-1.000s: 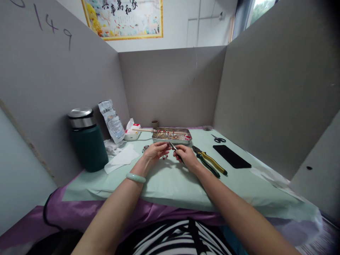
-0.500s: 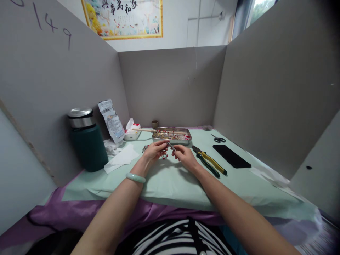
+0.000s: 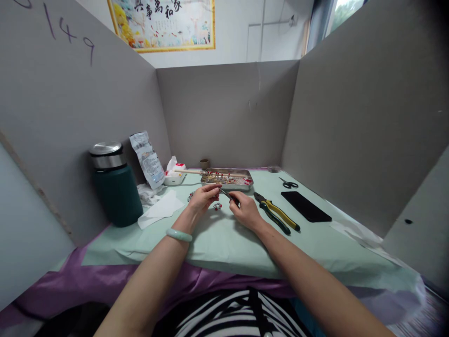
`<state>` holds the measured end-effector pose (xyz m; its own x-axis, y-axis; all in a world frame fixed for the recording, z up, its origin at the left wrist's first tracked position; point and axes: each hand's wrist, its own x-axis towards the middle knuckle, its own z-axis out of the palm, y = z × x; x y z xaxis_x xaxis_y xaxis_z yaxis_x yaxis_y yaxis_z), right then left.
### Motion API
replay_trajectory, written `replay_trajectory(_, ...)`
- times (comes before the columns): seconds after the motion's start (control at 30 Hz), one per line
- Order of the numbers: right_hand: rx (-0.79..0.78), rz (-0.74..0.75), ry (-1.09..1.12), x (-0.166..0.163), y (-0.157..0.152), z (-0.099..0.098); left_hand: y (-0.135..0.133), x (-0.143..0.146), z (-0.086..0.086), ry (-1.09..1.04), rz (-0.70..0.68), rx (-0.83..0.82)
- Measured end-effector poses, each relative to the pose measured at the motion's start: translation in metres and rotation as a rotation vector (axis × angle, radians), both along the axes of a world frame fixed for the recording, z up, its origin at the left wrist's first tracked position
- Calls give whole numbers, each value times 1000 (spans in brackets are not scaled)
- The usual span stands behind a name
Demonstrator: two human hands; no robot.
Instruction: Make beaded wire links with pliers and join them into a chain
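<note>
My left hand (image 3: pixel 205 197) is closed, thumb and fingers pinched together; a beaded strand appears to run through it. Silver and red beads (image 3: pixel 218 206) show below its fingertips, and more beads (image 3: pixel 191 196) stick out on its left side. Whether the two bunches join is hidden by the hand. My right hand (image 3: pixel 245 210) is wrapped round a slim pointed metal tool (image 3: pixel 226 193) with a dark handle. The tool's tip meets the left fingertips. What is pinched at the tip is too small to make out.
Behind my hands stands a metal tray (image 3: pixel 228 186) of beads with a wooden stick across it. Pliers (image 3: pixel 275 213), a black phone (image 3: pixel 306 206) and scissors (image 3: pixel 289 183) lie right. A green flask (image 3: pixel 117 196), a pouch (image 3: pixel 147 161) and tissues (image 3: pixel 159 209) are left. Grey panels surround the table.
My right hand has shifted slightly right and its grip has turned, so more of the tool's dark handle shows. The left hand has barely moved.
</note>
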<state>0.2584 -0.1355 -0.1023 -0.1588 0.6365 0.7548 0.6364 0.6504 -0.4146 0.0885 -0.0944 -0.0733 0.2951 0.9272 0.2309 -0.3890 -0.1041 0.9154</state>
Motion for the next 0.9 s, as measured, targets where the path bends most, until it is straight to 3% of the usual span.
replay_trajectory(0.9, 26, -94, -82, -1, -3, -1, 2, -1, -3, 56, 7, -1)
